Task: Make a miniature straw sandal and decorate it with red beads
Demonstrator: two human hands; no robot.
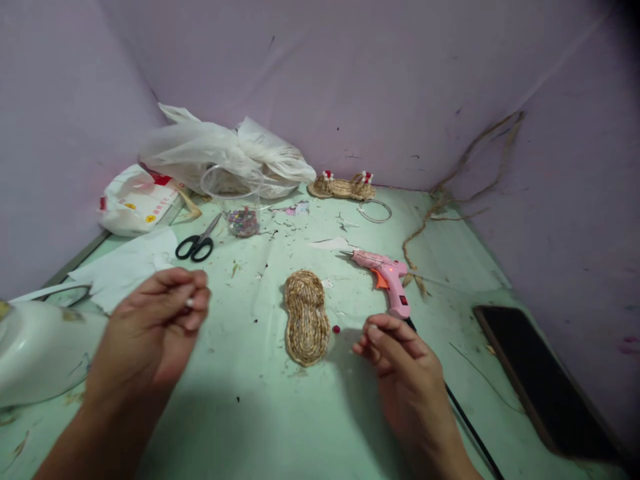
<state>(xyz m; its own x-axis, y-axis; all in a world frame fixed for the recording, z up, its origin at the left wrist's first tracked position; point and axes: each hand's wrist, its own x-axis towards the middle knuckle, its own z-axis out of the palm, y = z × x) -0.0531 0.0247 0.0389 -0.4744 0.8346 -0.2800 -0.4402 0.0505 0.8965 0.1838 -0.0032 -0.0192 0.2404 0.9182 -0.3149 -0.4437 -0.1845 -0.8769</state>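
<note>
My left hand (153,327) hovers at the left with its fingers curled, thumb and fingertips pinching a tiny white bead (189,303). My right hand (397,363) is at the right near the table, fingers closed together; I cannot make out anything in them. Between the hands lies a woven straw sole (306,317) on the pale green table cover (260,400). A small red bead (336,329) rests beside the sole, just left of my right fingertips. A pink glue gun (386,277) lies behind my right hand, its black cord running toward me.
Black scissors (197,244) and a clear cup of coloured beads (241,203) stand at the back left, near plastic bags (225,153). A finished straw pair (343,187) sits by the wall. A dark phone (535,373) lies at the right, a white object (35,350) at the left.
</note>
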